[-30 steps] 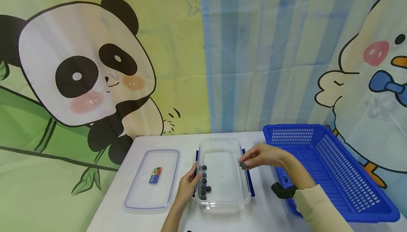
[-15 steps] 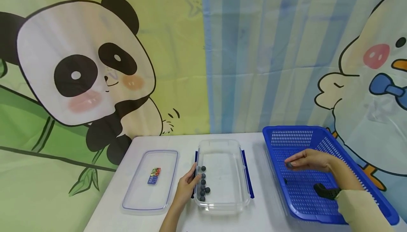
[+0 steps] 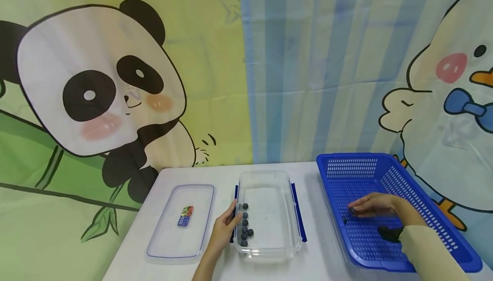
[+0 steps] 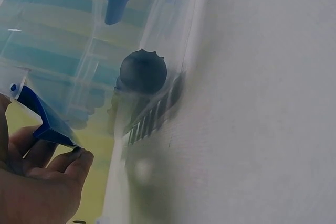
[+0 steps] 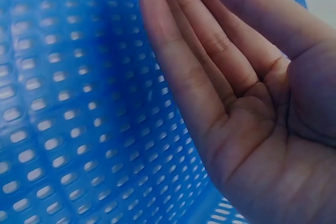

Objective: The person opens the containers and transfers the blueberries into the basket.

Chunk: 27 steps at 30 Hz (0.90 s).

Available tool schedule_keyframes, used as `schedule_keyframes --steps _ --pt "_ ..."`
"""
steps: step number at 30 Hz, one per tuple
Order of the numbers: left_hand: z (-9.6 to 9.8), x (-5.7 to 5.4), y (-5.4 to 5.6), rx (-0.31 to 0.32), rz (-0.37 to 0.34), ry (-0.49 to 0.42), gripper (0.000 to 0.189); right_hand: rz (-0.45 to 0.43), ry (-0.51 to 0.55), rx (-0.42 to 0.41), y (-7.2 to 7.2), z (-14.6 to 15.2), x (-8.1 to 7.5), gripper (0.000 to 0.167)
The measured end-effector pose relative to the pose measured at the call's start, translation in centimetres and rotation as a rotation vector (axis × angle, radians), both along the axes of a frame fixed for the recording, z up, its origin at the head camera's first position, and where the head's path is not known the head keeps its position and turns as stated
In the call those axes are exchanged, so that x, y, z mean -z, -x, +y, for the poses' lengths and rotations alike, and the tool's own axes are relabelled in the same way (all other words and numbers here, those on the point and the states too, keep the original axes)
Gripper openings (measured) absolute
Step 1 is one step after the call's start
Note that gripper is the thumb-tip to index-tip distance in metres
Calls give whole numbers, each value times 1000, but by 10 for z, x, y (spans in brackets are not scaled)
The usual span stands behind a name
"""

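A clear plastic box (image 3: 271, 216) with blue side latches stands mid-table, several blueberries (image 3: 244, 228) along its left side. My left hand (image 3: 224, 228) grips the box's left side, its thumb over the rim. In the left wrist view its fingers lie around a blue latch (image 4: 44, 114), and a blueberry (image 4: 143, 72) shows through the wall. To the right, my right hand (image 3: 379, 204) is inside the blue basket (image 3: 348, 165), pinching a blueberry (image 3: 351, 210) between thumb and fingertips. That berry is mostly cut off in the right wrist view. A small dark piece (image 3: 344, 220) lies near the basket's left wall.
Left of the box, a clear lid (image 3: 194, 246) with a colourful label (image 3: 185, 216) lies flat on the white table (image 3: 219, 268). A printed curtain (image 3: 215, 79) hangs behind. The basket's raised wall stands between its inside and the box.
My right hand has moved from the box's right rim over to the basket, then lower into it, still pinching the blueberry. My left hand stays on the box; the berries there look unchanged.
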<state>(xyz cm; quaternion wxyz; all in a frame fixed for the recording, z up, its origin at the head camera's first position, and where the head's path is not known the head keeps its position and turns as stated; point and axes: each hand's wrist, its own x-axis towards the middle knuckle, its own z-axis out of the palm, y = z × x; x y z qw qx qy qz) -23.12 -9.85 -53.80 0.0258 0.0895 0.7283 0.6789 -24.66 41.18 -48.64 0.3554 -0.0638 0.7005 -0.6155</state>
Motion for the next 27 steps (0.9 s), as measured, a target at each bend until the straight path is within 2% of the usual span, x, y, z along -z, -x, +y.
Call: schedule_keyframes --steps 7,10,13,19,23,24,27 --pt "1 -3 -1 11 13 21 56 -8 -37 66 -3 6 1 30" --pt "0 -5 -3 20 14 6 57 -3 -24 64 -3 8 -3 32" --pt "0 -13 -8 28 19 -2 56 20 -12 39 -4 6 -11 33" --pt "1 -31 -16 29 8 33 55 157 1 13 -5 -14 -44 35" --pt "1 -32 -17 29 -2 29 54 243 18 19 -7 -46 -72 33" --pt "1 -27 -15 26 3 22 55 257 15 20 -9 -56 -79 34" --pt "1 -26 -15 25 8 7 54 308 -20 30 -14 -89 -98 33"
